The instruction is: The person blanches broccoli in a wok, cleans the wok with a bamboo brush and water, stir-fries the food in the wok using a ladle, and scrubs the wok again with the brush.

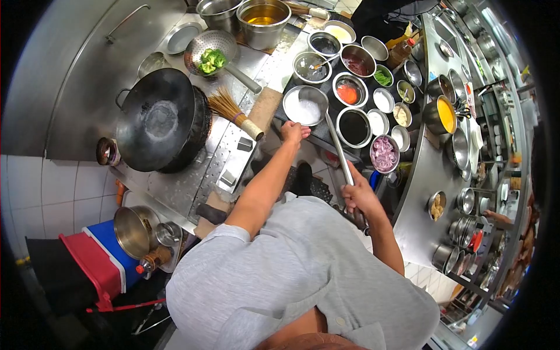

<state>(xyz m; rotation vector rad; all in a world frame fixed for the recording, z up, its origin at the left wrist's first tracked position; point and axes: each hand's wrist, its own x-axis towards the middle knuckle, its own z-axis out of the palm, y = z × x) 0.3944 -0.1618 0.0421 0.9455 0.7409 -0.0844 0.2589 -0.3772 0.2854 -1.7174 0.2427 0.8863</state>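
My right hand [363, 195] is wrapped round the long metal handle of a ladle [336, 140]. The ladle's round head lies over a bowl of white contents [290, 105], the nearest in the group of seasoning bowls. My left hand [296, 133] is just below that bowl's near rim, fingers curled in. Whether it touches the rim or holds anything cannot be made out. To the left, a dark wok [158, 119] sits on the stove, with a bamboo brush [233, 112] beside it. A perforated skimmer [197, 51] holding broccoli [211, 60] rests behind the wok.
Bowls of dark sauce [353, 127], sliced red onion [384, 153] and an orange-red ingredient [347, 91] stand ahead. A pot of yellow oil [263, 23] is at the back. On the right, a steel counter [417, 224] holds a pot of orange liquid [441, 115].
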